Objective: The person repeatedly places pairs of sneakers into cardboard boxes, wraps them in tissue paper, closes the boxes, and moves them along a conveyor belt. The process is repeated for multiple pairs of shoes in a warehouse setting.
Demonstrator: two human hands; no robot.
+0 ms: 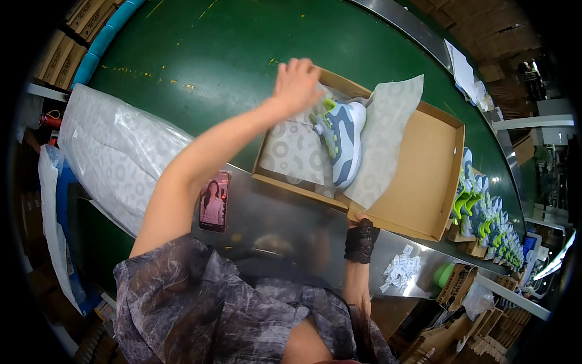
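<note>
A brown cardboard shoe box (291,187) lies with its lid (418,176) folded out to the right. One blue-grey sneaker (347,142) with lime-green details rests on its side in the box, sole to the right. Patterned wrapping paper (292,151) lies under and beside it, and a raised sheet (388,136) stands up on its right. My left hand (297,88) is over the box's far left corner, its fingers bent and smeared by motion. At the near edge, my right hand (359,217) grips the box where the lid joins; its fingers are mostly hidden.
Plastic-covered patterned paper (121,145) lies on the left. A phone (214,203) sits on the metal edge near my body. Small white packets (401,271) are heaped at the near right, by a green bowl (443,275). Several similar sneakers (485,212) line the right side of the green table (224,54).
</note>
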